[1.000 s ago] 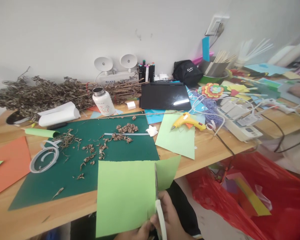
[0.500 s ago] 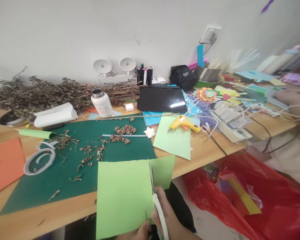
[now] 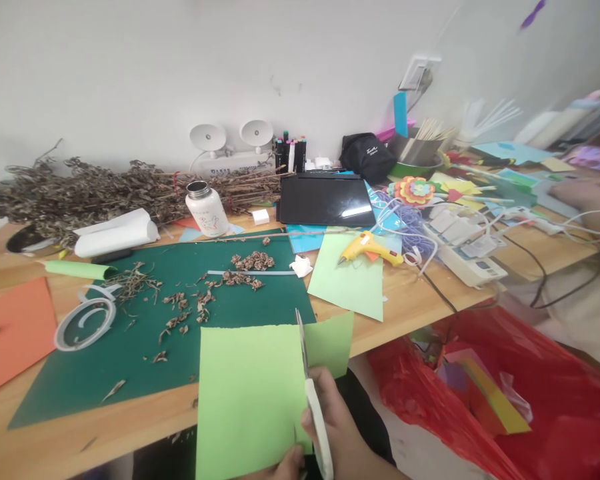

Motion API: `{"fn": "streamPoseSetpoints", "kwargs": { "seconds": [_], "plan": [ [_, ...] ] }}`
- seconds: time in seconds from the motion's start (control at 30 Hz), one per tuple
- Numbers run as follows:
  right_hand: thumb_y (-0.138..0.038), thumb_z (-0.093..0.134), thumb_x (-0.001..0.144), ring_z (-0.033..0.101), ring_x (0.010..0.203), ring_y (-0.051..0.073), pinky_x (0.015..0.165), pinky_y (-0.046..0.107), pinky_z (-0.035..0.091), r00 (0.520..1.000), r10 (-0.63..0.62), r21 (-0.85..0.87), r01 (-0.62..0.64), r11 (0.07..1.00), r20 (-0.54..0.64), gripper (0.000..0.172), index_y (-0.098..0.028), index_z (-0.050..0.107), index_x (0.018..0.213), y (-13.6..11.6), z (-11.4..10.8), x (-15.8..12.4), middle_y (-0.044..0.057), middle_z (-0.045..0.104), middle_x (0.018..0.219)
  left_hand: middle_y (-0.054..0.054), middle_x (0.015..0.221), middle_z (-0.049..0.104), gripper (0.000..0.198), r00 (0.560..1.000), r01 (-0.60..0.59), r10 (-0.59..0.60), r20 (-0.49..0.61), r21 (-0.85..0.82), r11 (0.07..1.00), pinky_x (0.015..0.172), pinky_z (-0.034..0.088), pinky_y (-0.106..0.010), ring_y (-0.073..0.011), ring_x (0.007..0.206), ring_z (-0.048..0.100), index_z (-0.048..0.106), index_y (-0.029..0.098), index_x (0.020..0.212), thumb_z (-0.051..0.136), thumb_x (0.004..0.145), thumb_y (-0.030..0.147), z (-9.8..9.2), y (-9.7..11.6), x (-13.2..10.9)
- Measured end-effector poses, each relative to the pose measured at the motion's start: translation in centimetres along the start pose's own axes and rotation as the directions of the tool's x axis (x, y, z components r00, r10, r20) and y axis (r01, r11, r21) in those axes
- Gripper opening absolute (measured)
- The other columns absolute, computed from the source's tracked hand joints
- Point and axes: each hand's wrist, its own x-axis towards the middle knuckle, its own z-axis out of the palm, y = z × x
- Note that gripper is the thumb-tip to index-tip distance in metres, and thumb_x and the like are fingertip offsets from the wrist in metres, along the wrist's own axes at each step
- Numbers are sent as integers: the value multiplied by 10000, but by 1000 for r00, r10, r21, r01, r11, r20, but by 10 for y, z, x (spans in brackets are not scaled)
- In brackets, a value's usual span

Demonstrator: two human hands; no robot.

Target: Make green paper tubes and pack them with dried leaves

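White-handled scissors (image 3: 316, 417) are in my right hand (image 3: 343, 427), their blades at a cut running through a sheet of light green paper (image 3: 250, 393). A narrower flap of the paper stands off to the right of the blades. At the bottom edge of the view, my left hand (image 3: 290, 463) pinches the lower part of the sheet; only its thumb and some fingers show. The paper overlaps the front edge of a dark green cutting mat (image 3: 145, 373), on which dried flower heads (image 3: 253, 260) lie scattered.
A yellow glue gun (image 3: 370, 248) rests on pale green paper, near a white power strip (image 3: 467, 250) with cables. Behind stand a white bottle (image 3: 207, 210) and dried stalks (image 3: 80, 190). A red plastic bag (image 3: 570, 400) hangs below right. Another person's hand (image 3: 587, 200) is far right.
The view has shifted slightly, so the scene sits a little farther right and lower. The scissor blade tips now reach just past the paper's top edge. Both hands keep their hold.
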Motion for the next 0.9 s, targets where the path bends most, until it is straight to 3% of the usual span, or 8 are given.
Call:
{"fn": "streamPoseSetpoints", "kwargs": {
  "seconds": [0.17, 0.27, 0.4, 0.53, 0.63, 0.73, 0.83, 0.9],
  "plan": [
    [-612, 627, 579, 402, 533, 74, 505, 211, 325, 995, 70, -59, -74, 995, -64, 509, -214, 366, 758, -8, -2, 4, -70, 417, 603, -57, 735, 695, 213, 997, -76, 75, -8, -107, 991, 925, 409, -390, -270, 949, 583, 700, 266, 744, 578, 681, 429, 0, 0, 1],
    [-649, 602, 571, 337, 414, 42, 396, 173, 268, 993, 101, -50, -104, 993, -59, 531, -221, 344, 748, -13, -2, 5, -100, 379, 526, -54, 560, 645, 306, 998, -63, 57, -32, -245, 967, 749, 489, -328, -225, 705, 609, 668, 241, 598, 535, 703, 495, 5, 3, 0],
    [-673, 588, 562, 310, 346, 17, 338, 143, 242, 992, 116, -27, -117, 993, -54, 557, -222, 316, 744, -14, -1, 7, -120, 370, 489, -37, 446, 562, 493, 994, -26, -17, -105, -392, 920, 571, 464, -285, -159, 482, 521, 609, 197, 495, 477, 671, 638, 14, 7, -1],
    [-658, 530, 645, 333, 322, 9, 315, 132, 239, 998, 54, -12, -55, 998, -17, 501, -220, 300, 725, -12, -4, 6, -106, 394, 526, -11, 370, 475, 555, 982, -17, -86, -166, -537, 843, 477, 393, -265, -115, 391, 440, 553, 159, 434, 502, 620, 680, 17, 16, 0],
    [-620, 482, 719, 350, 325, 9, 313, 134, 234, 998, -29, 35, 28, 999, 56, 428, -224, 328, 765, -14, -11, 2, -85, 416, 581, 13, 343, 426, 510, 968, -40, -134, -213, -656, 753, 447, 353, -251, -98, 368, 406, 530, 148, 439, 551, 637, 618, 13, 28, 2],
    [-574, 483, 749, 363, 342, 20, 314, 146, 245, 984, -167, 45, 165, 985, 57, 370, -231, 358, 810, -18, -23, -1, -64, 440, 620, 34, 337, 373, 455, 971, -108, -112, -211, -806, 582, 425, 322, -227, -80, 358, 374, 496, 147, 469, 535, 717, 526, 5, 41, 3],
    [-536, 456, 783, 369, 341, 35, 310, 167, 248, 969, -248, 9, 248, 969, 0, 324, -223, 370, 787, -21, -35, 2, -53, 439, 607, 47, 420, 424, 381, 984, -139, -51, -173, -908, 394, 392, 285, -197, -56, 341, 358, 551, 156, 702, 505, 739, 532, 5, 48, 3],
    [-516, 429, 803, 362, 330, 39, 302, 175, 231, 963, -269, 5, 269, 963, -25, 303, -220, 370, 770, -20, -40, 5, -53, 429, 594, 43, 498, 481, 420, 991, -122, 2, -132, -913, 389, 377, 272, -183, -53, 350, 376, 541, 181, 882, 516, 712, 565, 12, 45, 5]
  ]
}}
